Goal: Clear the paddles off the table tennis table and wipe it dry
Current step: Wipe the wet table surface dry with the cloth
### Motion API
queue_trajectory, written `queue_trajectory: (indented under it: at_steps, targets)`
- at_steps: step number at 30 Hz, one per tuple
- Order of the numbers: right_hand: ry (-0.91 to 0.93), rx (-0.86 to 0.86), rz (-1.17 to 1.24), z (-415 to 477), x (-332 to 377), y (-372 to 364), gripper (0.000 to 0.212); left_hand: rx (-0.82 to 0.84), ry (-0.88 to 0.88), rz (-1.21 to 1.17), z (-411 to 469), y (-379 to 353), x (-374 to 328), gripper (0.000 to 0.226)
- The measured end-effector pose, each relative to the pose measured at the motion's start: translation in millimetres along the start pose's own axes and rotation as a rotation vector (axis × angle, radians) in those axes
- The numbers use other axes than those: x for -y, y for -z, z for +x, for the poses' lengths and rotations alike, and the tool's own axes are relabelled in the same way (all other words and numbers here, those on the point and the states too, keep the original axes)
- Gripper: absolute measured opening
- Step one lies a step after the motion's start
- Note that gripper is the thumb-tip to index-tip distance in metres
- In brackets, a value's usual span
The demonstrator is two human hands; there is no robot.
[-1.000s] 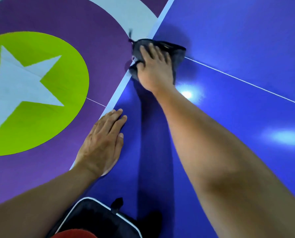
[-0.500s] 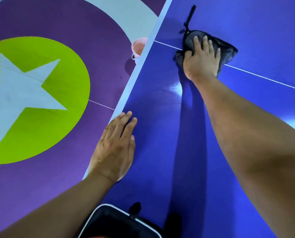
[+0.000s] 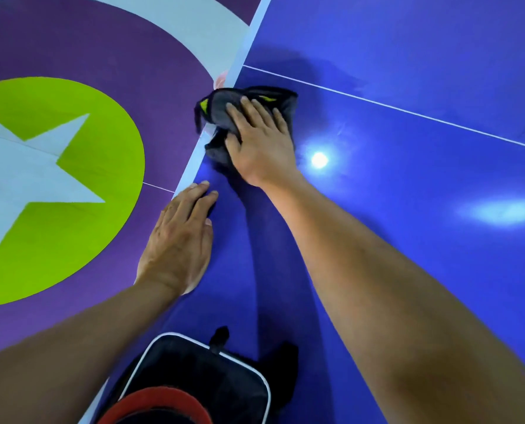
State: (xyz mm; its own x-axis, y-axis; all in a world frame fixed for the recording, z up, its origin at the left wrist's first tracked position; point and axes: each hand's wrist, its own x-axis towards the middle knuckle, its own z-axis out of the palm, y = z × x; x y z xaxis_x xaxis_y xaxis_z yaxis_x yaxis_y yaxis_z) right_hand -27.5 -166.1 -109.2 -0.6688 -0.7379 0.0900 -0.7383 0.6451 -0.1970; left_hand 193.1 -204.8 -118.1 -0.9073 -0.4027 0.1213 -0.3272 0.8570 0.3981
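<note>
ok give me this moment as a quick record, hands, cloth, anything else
right hand: flat on the cloth, pressing it down
cloth: dark, bunched, at the side edge of the table
left hand: flat on the table by that edge
bag: black, white trim, bottom of view
paddles: none in view

This looks like an indoor sports or games hall. A glossy blue table tennis surface (image 3: 408,71) with a white edge stripe (image 3: 250,35) and a thin white centre line (image 3: 408,112) fills the right side, and bright spots of reflected light (image 3: 319,159) shine on it. Beside it the floor (image 3: 117,56) is painted purple, with a pale curved band (image 3: 194,26) and a big lime-green circle (image 3: 102,224) holding a white star (image 3: 16,166), like play-court markings.
</note>
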Motion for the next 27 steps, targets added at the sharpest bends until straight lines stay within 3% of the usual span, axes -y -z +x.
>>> queue_trajectory:
  at_steps: [5, 11, 16, 23, 27]
  targets:
    - [-0.325, 0.006, 0.0, -70, -83, 32, 0.06, -0.029, -0.033, -0.043, 1, -2, 1, 0.043]
    - [-0.517, 0.012, 0.001, -187, -116, 57, 0.062, 0.0, -0.082, 0.117, 4, 3, -5, 0.048]
    - [-0.507, 0.051, -0.093, -267, -139, 74, 0.075, 0.146, 0.049, 0.295, 16, 15, -41, 0.052]
    - [-0.456, 0.048, -0.019, -246, -178, 71, 0.064, 0.15, -0.303, 0.159, 3, -29, -173, 0.053]
    - [-0.431, 0.052, 0.0, -194, -248, 85, 0.063, 0.18, -0.333, 0.121, -9, -73, -243, 0.053]
